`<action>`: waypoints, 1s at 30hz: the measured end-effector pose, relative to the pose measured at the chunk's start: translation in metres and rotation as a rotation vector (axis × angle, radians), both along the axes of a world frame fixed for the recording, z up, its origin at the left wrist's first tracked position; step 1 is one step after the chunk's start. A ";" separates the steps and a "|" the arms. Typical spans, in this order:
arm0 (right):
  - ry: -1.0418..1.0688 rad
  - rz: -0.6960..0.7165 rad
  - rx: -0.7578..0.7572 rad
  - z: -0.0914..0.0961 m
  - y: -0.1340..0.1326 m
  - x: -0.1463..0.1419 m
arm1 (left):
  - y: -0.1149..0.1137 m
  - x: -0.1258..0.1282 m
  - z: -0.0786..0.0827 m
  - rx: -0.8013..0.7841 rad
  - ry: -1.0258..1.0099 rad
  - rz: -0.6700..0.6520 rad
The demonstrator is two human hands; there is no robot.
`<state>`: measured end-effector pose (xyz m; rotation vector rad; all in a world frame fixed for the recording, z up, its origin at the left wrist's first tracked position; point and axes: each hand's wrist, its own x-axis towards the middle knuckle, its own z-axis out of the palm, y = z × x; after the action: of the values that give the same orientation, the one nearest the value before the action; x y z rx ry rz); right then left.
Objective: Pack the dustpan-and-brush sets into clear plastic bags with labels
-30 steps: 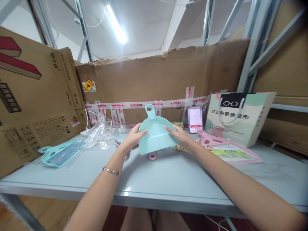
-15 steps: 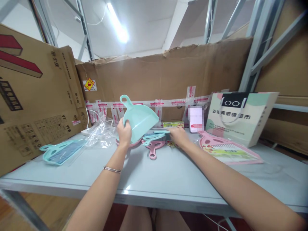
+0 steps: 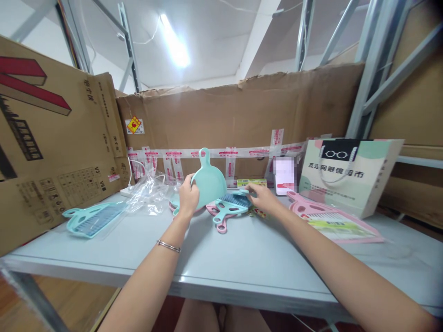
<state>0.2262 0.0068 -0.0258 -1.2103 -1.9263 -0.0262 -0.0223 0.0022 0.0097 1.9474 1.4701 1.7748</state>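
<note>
Gripping dustpan, twelve o'clock, at its eight-o'clock side in closed left hand; touching brush, dustpan's four o'clock, with half-curled right hand, cannot tell if holding. Likely light, stiff; best held by handle.

Smooth plastic dustpan; glossy tabletop; matt cardboard wall.

Grey desk with, left to right, blue pan, clear plastic, pink brush, phone, pink pan, paper bag
</note>
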 end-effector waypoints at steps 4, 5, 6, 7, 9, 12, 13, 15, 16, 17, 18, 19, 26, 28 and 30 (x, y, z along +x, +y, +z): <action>0.207 -0.149 0.163 0.008 -0.005 0.003 | 0.001 -0.002 0.001 -0.004 -0.027 0.016; 0.330 -0.216 0.256 0.013 -0.007 0.005 | 0.001 -0.002 0.001 0.007 -0.042 0.021; 0.462 -0.276 0.347 0.020 -0.010 0.008 | 0.001 -0.001 0.001 0.021 -0.058 0.022; 0.592 -0.318 0.423 0.026 -0.014 0.010 | 0.001 -0.001 0.001 0.037 -0.074 0.020; 0.796 -0.310 0.489 0.039 -0.021 0.010 | 0.000 0.000 0.001 0.066 -0.104 0.002; 0.863 -0.052 0.334 0.048 -0.032 -0.003 | 0.000 0.003 0.000 0.057 -0.148 -0.047; 0.837 0.038 0.253 0.047 -0.035 -0.010 | -0.001 0.004 -0.001 0.037 -0.166 -0.077; 0.763 0.133 0.122 0.042 -0.038 -0.026 | -0.002 0.009 -0.001 -0.022 -0.197 -0.187; 0.728 0.140 0.093 0.038 -0.039 -0.033 | -0.004 0.012 -0.001 -0.055 -0.205 -0.264; 0.686 0.130 0.089 0.035 -0.039 -0.039 | -0.006 0.016 -0.001 -0.089 -0.207 -0.346; 0.641 0.110 0.101 0.032 -0.040 -0.044 | -0.010 0.020 -0.001 -0.124 -0.199 -0.431; 0.595 0.084 0.124 0.029 -0.040 -0.048 | -0.014 0.025 -0.001 -0.157 -0.180 -0.511; 0.406 -0.162 0.300 0.025 -0.038 -0.051 | -0.032 0.047 -0.009 -0.189 -0.023 -0.735; 0.446 -0.195 0.291 0.024 -0.033 -0.047 | -0.032 0.047 -0.011 -0.198 -0.034 -0.707; 0.527 -0.149 0.161 0.025 -0.026 -0.041 | -0.030 0.047 -0.011 -0.231 -0.038 -0.695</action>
<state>0.1857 -0.0197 -0.0012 -1.1160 -1.3500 0.0536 0.0244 -0.0280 -0.0016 1.9497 0.7820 1.2607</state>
